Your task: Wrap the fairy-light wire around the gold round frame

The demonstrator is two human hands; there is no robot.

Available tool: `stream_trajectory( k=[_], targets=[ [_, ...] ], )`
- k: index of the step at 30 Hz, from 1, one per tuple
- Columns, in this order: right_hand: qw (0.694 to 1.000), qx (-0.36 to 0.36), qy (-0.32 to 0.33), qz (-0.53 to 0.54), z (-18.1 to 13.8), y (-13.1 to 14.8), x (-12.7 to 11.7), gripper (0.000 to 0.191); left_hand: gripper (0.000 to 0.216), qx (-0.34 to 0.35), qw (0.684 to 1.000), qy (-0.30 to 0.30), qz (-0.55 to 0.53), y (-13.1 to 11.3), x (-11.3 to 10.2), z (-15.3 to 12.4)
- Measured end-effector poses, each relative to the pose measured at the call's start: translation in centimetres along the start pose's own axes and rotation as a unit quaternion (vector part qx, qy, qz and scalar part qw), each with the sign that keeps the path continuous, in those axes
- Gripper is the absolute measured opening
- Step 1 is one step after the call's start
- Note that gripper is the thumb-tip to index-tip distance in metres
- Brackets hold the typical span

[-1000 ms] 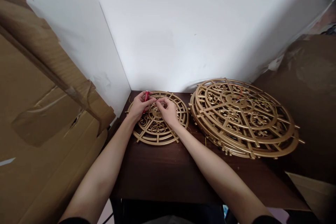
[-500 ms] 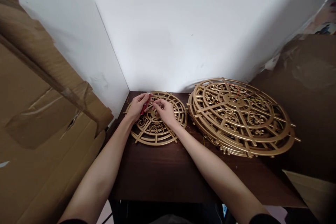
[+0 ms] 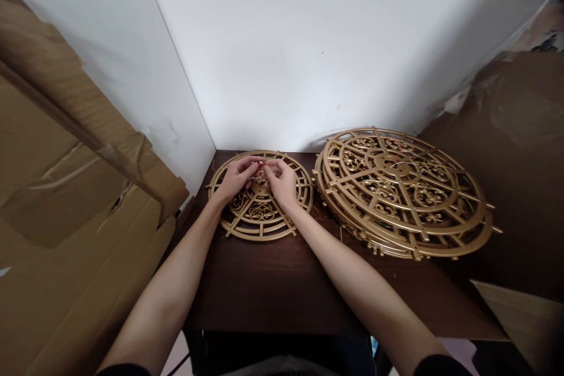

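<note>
My left hand (image 3: 238,178) is closed around a small red object with a shiny pale tip (image 3: 260,163); its kind is mostly hidden by the fingers. Pinched close against it is my right hand (image 3: 281,182), fingertips meeting those of the left. What the right fingers hold is too small to make out. A thin pale wire (image 3: 254,178) shows just below the fingertips. Both hands are over the middle of a round gold openwork panel (image 3: 261,229) with scrolls and spokes, which lies flat on the dark brown table (image 3: 273,288).
To the right stands a tilted stack of similar round gold panels (image 3: 409,205), with thin yellow and red wires (image 3: 423,163) on top. A white wall (image 3: 282,59) rises behind the table. Cardboard (image 3: 66,235) flanks the left, and more cardboard (image 3: 520,176) the right.
My hands have come together above the panel's centre. The left moved right with the red object, which is now more covered by fingers. The view shifted slightly.
</note>
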State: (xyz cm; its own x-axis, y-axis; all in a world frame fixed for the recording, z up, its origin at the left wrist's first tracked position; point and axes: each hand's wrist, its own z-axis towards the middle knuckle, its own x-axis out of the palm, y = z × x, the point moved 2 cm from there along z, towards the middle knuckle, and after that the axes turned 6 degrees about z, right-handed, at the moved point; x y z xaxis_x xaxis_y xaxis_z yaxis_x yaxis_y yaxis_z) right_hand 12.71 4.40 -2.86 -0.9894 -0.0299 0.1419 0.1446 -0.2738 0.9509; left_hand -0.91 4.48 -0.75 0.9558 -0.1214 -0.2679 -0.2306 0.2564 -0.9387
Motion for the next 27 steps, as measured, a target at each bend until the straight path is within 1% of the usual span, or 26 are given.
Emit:
stream_trajectory(
  k=[6, 9, 12, 16, 27],
  targets=[
    [1.000, -0.012, -0.006, -0.019, 0.03, 0.10, -0.03, 0.016, 0.036, 0.016, 1.000, 0.020, 0.007, 0.04, 0.04, 0.05],
    [1.000, -0.008, -0.008, -0.007, 0.07, 0.02, -0.05, 0.018, 0.035, 0.030, 0.999, 0.024, 0.024, 0.05, 0.06, 0.02],
    [1.000, 0.000, -0.007, 0.009, 0.13, -0.14, -0.08, 0.019, 0.033, 0.043, 0.998, 0.021, 0.051, 0.03, 0.08, -0.01],
    [1.000, -0.006, -0.010, -0.012, 0.17, -0.21, -0.19, 0.018, 0.030, 0.061, 0.995, 0.015, 0.081, -0.13, 0.16, -0.01],
    [1.000, 0.006, -0.008, -0.002, 0.16, -0.43, -0.17, 0.019, 0.025, 0.068, 0.993, 0.012, 0.095, 0.23, 0.08, 0.07]
  ],
)
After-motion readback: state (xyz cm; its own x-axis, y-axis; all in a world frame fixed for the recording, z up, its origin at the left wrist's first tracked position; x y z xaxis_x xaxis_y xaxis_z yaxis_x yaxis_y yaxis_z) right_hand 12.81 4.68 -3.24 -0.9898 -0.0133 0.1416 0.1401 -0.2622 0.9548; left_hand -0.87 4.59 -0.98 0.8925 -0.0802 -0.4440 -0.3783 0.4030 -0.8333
